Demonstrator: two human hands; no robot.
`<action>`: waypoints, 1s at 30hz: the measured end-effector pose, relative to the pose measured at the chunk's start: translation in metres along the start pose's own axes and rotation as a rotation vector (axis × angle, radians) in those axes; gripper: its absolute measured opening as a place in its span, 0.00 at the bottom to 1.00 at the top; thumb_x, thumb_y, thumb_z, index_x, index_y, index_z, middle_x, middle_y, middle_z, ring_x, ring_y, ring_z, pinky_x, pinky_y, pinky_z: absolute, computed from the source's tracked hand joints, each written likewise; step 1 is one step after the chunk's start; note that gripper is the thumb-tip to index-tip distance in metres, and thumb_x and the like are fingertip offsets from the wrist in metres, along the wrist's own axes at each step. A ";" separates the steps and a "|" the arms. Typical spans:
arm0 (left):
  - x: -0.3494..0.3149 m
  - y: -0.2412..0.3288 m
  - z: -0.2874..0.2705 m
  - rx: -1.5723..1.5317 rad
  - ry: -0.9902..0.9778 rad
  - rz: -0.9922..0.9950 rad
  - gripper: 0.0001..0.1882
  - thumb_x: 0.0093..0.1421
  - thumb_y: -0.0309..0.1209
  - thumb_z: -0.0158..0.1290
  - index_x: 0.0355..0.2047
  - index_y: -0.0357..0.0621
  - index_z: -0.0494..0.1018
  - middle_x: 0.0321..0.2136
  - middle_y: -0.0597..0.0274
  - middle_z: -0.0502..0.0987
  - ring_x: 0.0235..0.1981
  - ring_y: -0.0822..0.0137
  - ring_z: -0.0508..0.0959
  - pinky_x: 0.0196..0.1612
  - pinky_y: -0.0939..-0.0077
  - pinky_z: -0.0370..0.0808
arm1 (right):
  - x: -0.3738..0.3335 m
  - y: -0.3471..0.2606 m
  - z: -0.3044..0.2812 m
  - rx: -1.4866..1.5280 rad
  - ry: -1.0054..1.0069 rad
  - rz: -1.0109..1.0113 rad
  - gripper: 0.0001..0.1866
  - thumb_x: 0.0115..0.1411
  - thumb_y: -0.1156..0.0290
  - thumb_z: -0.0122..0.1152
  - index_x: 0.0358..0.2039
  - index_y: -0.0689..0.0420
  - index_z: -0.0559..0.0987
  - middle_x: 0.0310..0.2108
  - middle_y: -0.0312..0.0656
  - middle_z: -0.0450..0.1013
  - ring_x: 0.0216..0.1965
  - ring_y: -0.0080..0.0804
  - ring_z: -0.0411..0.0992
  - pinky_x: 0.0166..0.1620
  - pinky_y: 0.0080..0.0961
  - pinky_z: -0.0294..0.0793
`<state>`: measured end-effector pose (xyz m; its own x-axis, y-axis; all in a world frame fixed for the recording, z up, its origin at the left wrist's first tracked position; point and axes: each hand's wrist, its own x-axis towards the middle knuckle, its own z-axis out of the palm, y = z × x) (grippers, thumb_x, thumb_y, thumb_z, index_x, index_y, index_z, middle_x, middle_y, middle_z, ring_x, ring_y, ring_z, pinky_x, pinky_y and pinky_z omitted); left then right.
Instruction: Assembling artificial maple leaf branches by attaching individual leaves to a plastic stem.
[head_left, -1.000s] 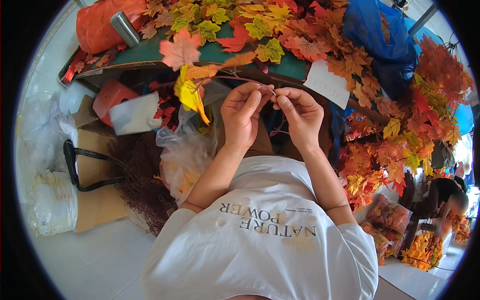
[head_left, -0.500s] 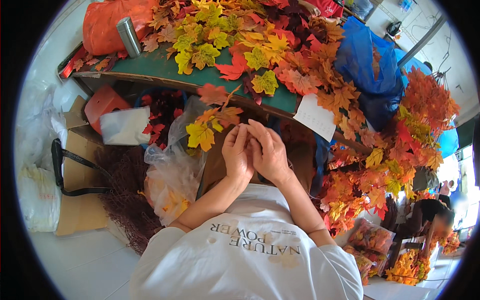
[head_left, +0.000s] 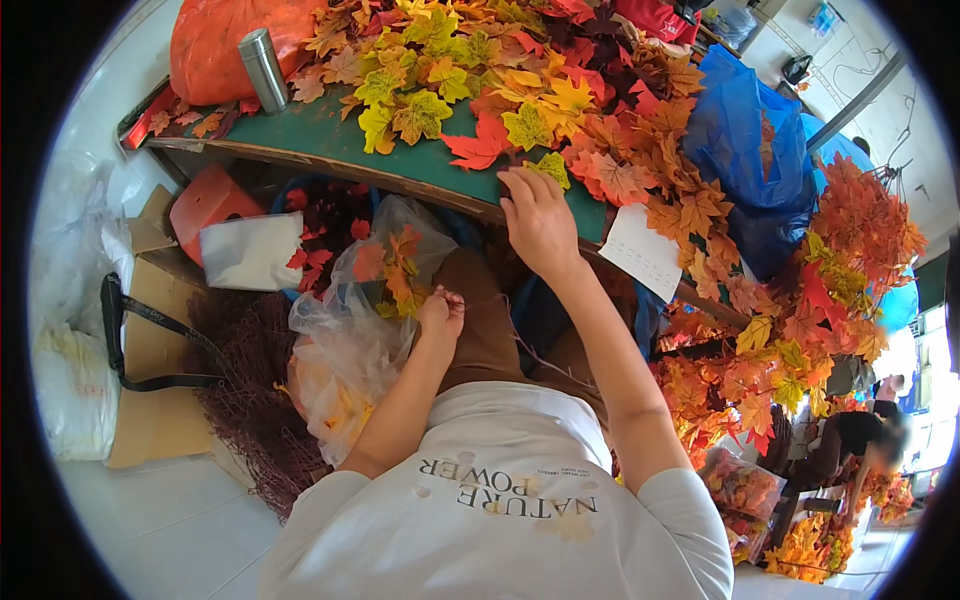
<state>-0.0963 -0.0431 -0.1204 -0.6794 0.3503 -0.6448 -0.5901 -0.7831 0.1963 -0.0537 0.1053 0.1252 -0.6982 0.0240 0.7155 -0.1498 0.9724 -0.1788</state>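
Observation:
My left hand (head_left: 441, 313) is low over my lap, its fingers closed on the thin stem of an artificial maple leaf spray (head_left: 401, 280). Orange, reddish and yellow leaves stand up from that stem beside the clear plastic bag. My right hand (head_left: 541, 225) reaches to the front edge of the green table (head_left: 325, 133). Its fingers are stretched over the edge, with the thumb a little apart, and they partly cover a yellow-green artificial leaf (head_left: 551, 167). Whether the fingertips touch that leaf is hard to tell. A red leaf (head_left: 478, 141) lies just beyond them.
Loose artificial leaves heap the tabletop, with a steel flask (head_left: 263, 70) and orange bag (head_left: 235, 50) at left. Blue bags (head_left: 745, 130) and a paper sheet (head_left: 642, 252) are at right. Dark stems (head_left: 265, 385) and a cardboard box (head_left: 165, 370) flank me; another person bends at far right.
My hands were together in front of the table; now they are apart. The right has moved forward to the table edge, while the left has lowered toward my lap with the leaf spray.

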 end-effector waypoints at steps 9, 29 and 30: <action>-0.042 -0.010 0.041 0.104 -0.082 -0.182 0.07 0.58 0.17 0.40 0.34 0.37 0.67 0.29 0.60 0.69 0.29 0.68 0.71 0.36 0.75 0.76 | 0.031 0.061 0.051 0.118 -0.288 -0.007 0.17 0.56 0.75 0.51 0.48 0.62 0.68 0.51 0.48 0.64 0.55 0.48 0.60 0.56 0.37 0.62; -0.134 0.020 0.125 -0.220 -0.943 -0.409 0.12 0.61 0.22 0.45 0.46 0.39 0.67 0.32 0.62 0.64 0.27 0.76 0.67 0.30 0.86 0.70 | 0.028 0.146 -0.059 -0.229 0.109 0.406 0.12 0.54 0.65 0.55 0.27 0.61 0.78 0.25 0.50 0.74 0.31 0.47 0.73 0.36 0.38 0.71; -0.138 0.020 0.126 -0.200 -0.948 -0.412 0.13 0.61 0.21 0.45 0.47 0.40 0.67 0.34 0.62 0.65 0.27 0.75 0.68 0.31 0.85 0.70 | 0.026 0.156 -0.067 -0.219 0.109 0.502 0.13 0.55 0.63 0.55 0.26 0.62 0.78 0.25 0.52 0.73 0.31 0.49 0.72 0.36 0.40 0.71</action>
<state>-0.0690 -0.0419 0.0660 -0.5565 0.7997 0.2253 -0.8291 -0.5523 -0.0876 -0.0487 0.2729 0.1612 -0.5679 0.5090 0.6468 0.3396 0.8608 -0.3792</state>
